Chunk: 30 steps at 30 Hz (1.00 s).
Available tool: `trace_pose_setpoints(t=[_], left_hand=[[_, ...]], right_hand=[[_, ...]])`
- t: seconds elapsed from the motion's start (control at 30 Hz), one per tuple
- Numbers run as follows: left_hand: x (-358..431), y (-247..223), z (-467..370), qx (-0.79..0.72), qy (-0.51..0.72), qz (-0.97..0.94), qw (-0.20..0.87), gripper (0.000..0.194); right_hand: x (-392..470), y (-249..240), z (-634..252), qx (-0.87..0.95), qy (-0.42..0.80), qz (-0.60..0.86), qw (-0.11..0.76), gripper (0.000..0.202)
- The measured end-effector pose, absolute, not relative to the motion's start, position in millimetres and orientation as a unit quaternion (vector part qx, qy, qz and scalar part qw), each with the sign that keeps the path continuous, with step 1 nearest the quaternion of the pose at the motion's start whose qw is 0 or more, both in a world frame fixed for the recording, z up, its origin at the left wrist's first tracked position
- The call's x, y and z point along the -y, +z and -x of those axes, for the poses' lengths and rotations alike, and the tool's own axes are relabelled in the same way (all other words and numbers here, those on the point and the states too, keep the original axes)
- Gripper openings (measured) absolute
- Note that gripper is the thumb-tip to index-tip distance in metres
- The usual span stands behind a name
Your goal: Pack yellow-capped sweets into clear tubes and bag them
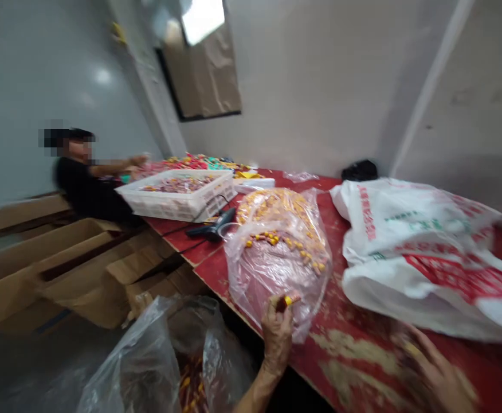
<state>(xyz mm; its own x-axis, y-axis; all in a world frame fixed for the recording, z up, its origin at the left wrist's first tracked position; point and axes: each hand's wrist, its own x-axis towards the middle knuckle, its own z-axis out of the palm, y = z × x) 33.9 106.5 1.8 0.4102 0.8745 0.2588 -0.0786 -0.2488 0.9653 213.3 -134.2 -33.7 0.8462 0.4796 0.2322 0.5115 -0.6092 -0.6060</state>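
My left hand (pixel 278 330) is raised at the near edge of the red table (pixel 363 355), fingers closed on a small red and yellow piece (pixel 286 300). It touches the lower edge of a clear plastic bag (pixel 277 252) full of small yellow and red pieces. My right hand (pixel 438 373) lies blurred on the worn red tabletop at the lower right, fingers spread, and whether it holds anything is unclear. A large white sack with red print (pixel 423 252) lies just beyond it.
Another clear bag (pixel 156 355) hangs open below the table edge at my left. A white crate (pixel 177 195) of colourful pieces and a black tool (pixel 212 229) sit further along. A person in black (pixel 87 183) works at the far end. Cardboard boxes (pixel 62 264) stand on the floor.
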Motion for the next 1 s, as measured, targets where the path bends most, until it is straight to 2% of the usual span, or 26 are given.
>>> trace_pose_setpoints(t=[0.07,0.13,0.2,0.3,0.43,0.67,1.0], left_hand=[[-87.6,7.6,-28.2,-0.286,0.416,-0.635,0.585,0.023],[-70.6,11.3,-25.3,-0.257,0.368,-0.615,0.649,0.023],[-56.3,12.1,-24.3,-0.24,0.313,-0.589,0.706,0.022],[-39.9,8.8,-24.5,-0.249,0.253,-0.542,0.762,0.023],[-30.6,1.7,-25.3,-0.281,0.231,-0.48,0.798,0.03],[-22.4,-6.3,-18.4,-0.295,0.211,-0.455,0.814,0.034],[-9.6,-7.4,-13.5,-0.257,0.147,-0.452,0.841,0.024]], right_hand=[[128.2,-28.8,-180.0,0.247,0.03,0.878,0.41,0.043],[119.3,-20.8,-157.7,0.183,0.123,0.743,0.632,0.042],[112.0,-10.9,-143.5,0.145,0.156,0.658,0.723,0.043],[109.8,1.6,-127.9,0.136,0.2,0.639,0.73,0.035],[118.4,3.0,-114.2,0.14,0.242,0.641,0.714,0.029],[125.2,-11.1,-100.1,0.039,0.199,0.546,0.813,0.03],[120.3,-8.4,-85.9,0.096,0.254,0.595,0.756,0.028]])
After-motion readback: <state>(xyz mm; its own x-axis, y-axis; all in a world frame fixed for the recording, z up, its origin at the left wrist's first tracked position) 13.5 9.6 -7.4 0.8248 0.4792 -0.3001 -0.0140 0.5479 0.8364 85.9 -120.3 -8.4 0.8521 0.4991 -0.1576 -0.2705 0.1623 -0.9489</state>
